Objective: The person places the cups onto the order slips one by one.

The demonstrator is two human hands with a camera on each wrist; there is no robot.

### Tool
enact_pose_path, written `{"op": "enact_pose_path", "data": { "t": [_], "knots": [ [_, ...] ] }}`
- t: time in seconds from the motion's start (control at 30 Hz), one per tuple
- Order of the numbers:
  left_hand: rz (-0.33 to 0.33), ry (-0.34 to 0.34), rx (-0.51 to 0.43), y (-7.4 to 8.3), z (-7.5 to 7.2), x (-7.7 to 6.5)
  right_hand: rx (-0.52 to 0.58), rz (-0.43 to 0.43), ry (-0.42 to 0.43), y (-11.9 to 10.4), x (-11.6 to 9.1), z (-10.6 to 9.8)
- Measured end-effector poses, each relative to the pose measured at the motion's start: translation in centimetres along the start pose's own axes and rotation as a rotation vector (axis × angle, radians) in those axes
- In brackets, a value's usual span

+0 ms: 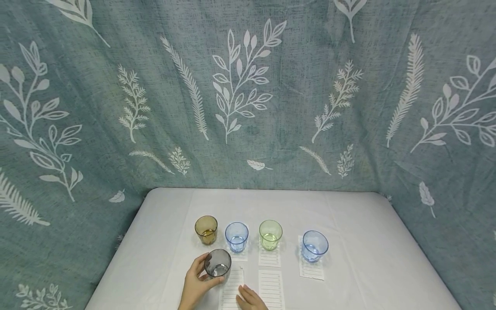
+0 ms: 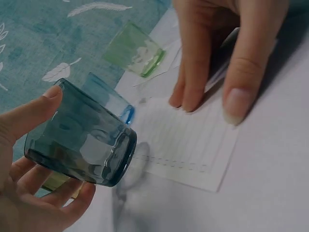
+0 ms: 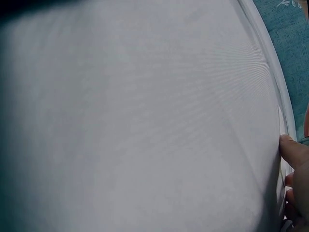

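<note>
My left hand [image 1: 195, 282] grips a smoky grey glass tumbler [image 1: 218, 263] round its side, thumb on one side and fingers on the other. In the left wrist view the tumbler [image 2: 79, 135] is tilted, apparently held just above the table. A lined paper slip [image 1: 231, 292] lies beside and below it. My right hand [image 1: 252, 299] is over this slip, fingers fairly straight; in the left wrist view its fingertips [image 2: 193, 99] point down at the paper, touching or nearly so. Only part of the right hand [image 3: 295, 159] shows at the right wrist view's edge.
Behind stand an amber tumbler [image 1: 206, 230], a blue tumbler [image 1: 237, 237] and a green tumbler [image 1: 270, 235]. Another blue tumbler [image 1: 314, 246] stands further right on a paper slip [image 1: 311, 272]. A second front slip [image 1: 271, 286] lies on the white table [image 1: 372, 275]. Patterned cloth hangs around.
</note>
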State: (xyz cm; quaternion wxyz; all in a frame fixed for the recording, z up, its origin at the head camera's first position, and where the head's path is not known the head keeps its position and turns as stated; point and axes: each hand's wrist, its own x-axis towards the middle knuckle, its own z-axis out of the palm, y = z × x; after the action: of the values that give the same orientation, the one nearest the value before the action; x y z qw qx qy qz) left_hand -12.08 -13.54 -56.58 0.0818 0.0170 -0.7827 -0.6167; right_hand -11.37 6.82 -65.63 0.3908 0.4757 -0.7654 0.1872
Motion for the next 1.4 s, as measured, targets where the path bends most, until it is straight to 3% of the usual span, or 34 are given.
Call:
{"op": "enact_pose_path", "data": {
  "t": [0.43, 0.53, 0.77, 1.13, 1.3, 1.4],
  "knots": [
    [-0.018, -0.113, -0.095, -1.4, 1.3, -0.5, -0.055, -0.035, 0.031, 0.3, 0.0, 0.5],
    [-0.014, -0.131, -0.065, -1.5, 1.5, -0.7, -0.059, -0.021, 0.036, 0.3, 0.0, 0.5],
    [0.021, -0.154, 0.128, -2.2, 2.0, -0.8, -0.075, -0.074, 0.071, 0.7, -0.2, 0.9],
    [0.023, -0.19, 0.123, -2.3, 2.5, -0.8, -0.072, -0.146, 0.142, 1.0, -1.0, 1.9],
    [0.061, -0.182, 0.144, -2.4, 2.5, -0.9, -0.087, -0.23, 0.185, 1.5, -1.3, 2.5],
    [0.082, -0.169, 0.154, -2.6, 2.4, -0.9, -0.074, -0.222, 0.19, 1.4, -1.2, 2.4]
  ]
}}
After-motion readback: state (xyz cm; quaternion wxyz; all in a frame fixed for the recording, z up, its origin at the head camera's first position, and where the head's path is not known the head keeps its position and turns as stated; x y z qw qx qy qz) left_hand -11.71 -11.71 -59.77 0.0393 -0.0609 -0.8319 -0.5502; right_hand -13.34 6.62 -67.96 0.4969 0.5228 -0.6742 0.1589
